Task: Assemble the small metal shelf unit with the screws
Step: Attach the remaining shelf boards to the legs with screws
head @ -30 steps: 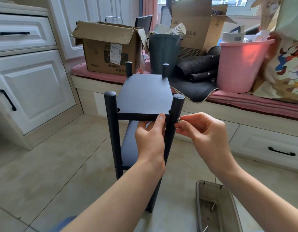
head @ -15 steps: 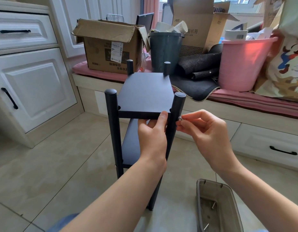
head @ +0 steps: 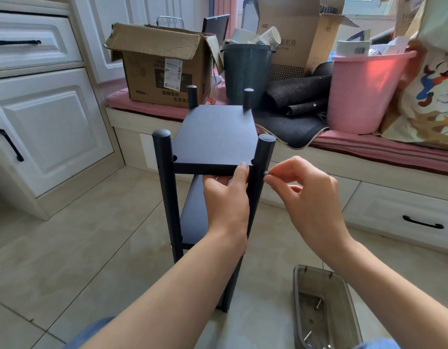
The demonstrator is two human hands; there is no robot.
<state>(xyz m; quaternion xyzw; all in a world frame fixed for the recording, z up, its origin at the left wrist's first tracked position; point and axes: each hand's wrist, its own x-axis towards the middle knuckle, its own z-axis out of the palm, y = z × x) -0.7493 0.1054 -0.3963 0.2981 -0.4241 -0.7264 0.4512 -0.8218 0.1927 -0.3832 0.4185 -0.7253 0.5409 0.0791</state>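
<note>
A small black metal shelf unit (head: 214, 133) stands upright on the tiled floor, with round posts at its corners and two flat shelves. My left hand (head: 228, 197) grips the front edge of the top shelf beside the near right post (head: 264, 152), thumb on top and fingers underneath. My right hand (head: 311, 197) pinches a small silver screw (head: 266, 173) against the outer side of that post, level with the top shelf. The lower shelf is partly hidden behind my left hand.
A grey plastic tray (head: 299, 285) with a few loose screws sits on the floor at the lower right. A cushioned bench (head: 369, 149) behind carries a cardboard box (head: 160, 64), a dark bin (head: 245, 71) and a pink bucket (head: 363, 91). White cabinets (head: 49, 127) stand left.
My right hand's fingers have shifted a little around the screw at the post. My left hand keeps its hold on the top shelf edge, and the shelf unit has not moved.
</note>
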